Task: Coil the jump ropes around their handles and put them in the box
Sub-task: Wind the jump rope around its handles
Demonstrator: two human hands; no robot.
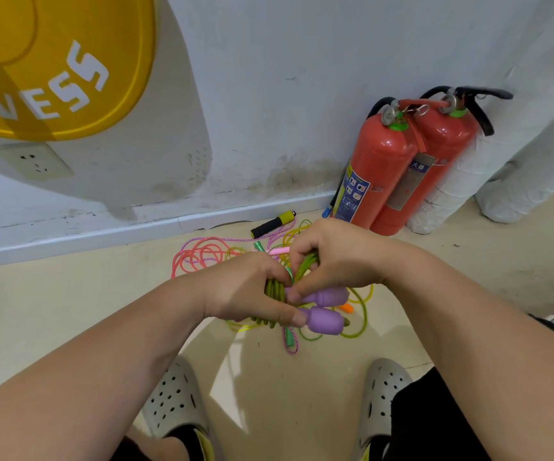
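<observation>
My left hand (252, 287) grips two purple handles (323, 319) with green rope (275, 289) coiled round them. My right hand (332, 257) pinches a strand of that green rope just above the handles. More of the green rope trails down to the floor on the right. Beneath the hands lies a tangle of other jump ropes: a pink rope (199, 254), a yellow-and-black handle (272, 223), a green handle (289, 337) and an orange handle tip (347, 307). No box is in view.
Two red fire extinguishers (388, 171) lean against the white wall at the right, beside white wrapped rolls (461, 181). My feet in grey perforated clogs (175, 397) stand on the beige floor below. A wall socket (34, 161) sits at the left.
</observation>
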